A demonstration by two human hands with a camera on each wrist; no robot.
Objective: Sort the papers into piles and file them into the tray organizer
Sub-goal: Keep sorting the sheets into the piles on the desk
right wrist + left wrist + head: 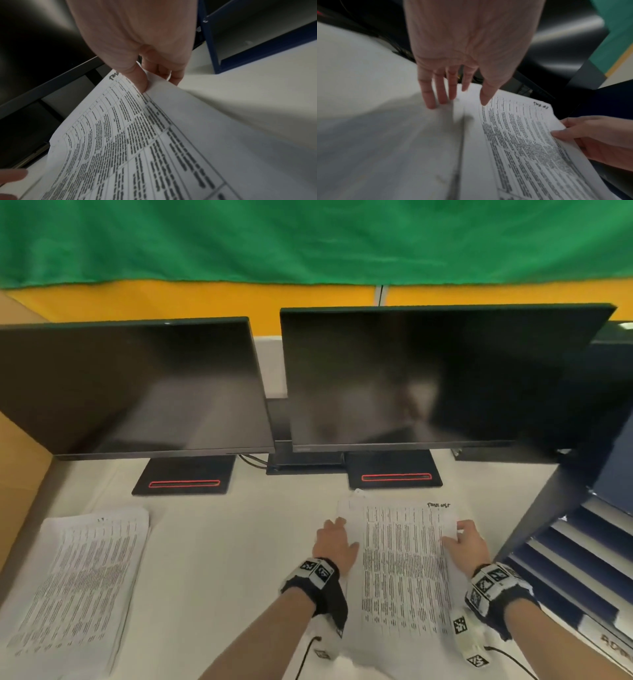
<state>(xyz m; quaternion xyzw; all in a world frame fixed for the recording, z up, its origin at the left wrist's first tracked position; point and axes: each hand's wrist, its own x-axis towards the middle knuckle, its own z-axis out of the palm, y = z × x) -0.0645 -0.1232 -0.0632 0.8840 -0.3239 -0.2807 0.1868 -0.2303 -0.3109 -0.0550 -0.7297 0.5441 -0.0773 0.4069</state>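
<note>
Printed white paper sheet with table text lay on the white desk just in front of the right-hand black monitor. Right hand pinched that sheet's right edge, thumb on top; left hand rested on its left margin, fingers straight and slightly spread. A second pile of printed white papers sat well to the monitor's front-left, the dark blue tray organizer near its right.

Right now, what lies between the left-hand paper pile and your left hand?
Only bare white table, seen in the head view. The pile lies far left; the left hand rests at the edge of the sheet the right hand pinches.
</note>
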